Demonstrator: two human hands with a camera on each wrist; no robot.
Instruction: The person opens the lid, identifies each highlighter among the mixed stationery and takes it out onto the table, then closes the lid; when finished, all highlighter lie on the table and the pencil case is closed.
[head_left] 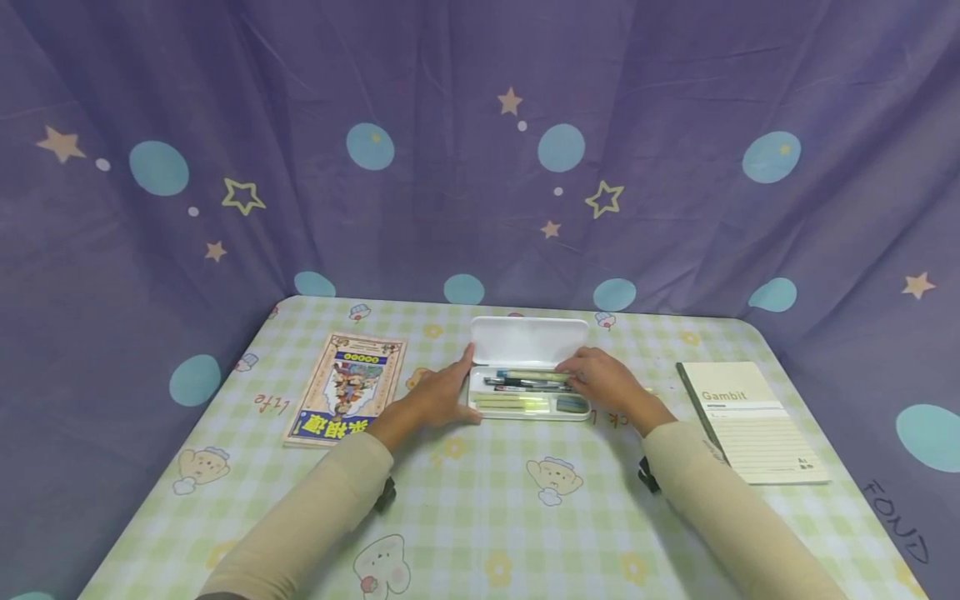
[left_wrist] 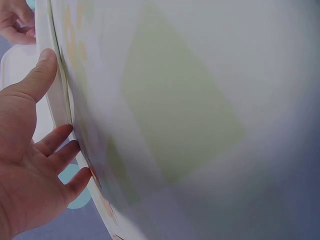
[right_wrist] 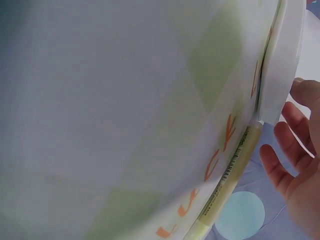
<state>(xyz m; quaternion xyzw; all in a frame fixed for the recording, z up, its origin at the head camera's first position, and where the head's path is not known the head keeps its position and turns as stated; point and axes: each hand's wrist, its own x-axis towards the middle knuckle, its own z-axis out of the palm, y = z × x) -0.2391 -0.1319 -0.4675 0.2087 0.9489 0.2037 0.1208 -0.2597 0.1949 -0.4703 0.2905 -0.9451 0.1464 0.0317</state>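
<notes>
A white pencil case (head_left: 530,342) lies on the table with its lid raised at the back. My left hand (head_left: 438,393) holds its left end, thumb at the front corner and fingers toward the lid; in the left wrist view the thumb and fingertips meet the case's edge. Over the right end, my right hand (head_left: 602,382) pinches the end of a pale yellow pen (head_left: 534,376) with a blue tip; its fingertips are partly hidden. Below that pen are dark pens (head_left: 528,385), yellow sticks (head_left: 512,403) and a blue-grey block (head_left: 572,404) inside the case.
A comic book (head_left: 348,385) lies to the left, and a Gambit notebook (head_left: 753,421) to the right. A yellow marker (right_wrist: 232,172) with a barcode lies on the table beside the case's right end. Behind the checked tablecloth (head_left: 480,508) hangs a purple curtain (head_left: 450,208).
</notes>
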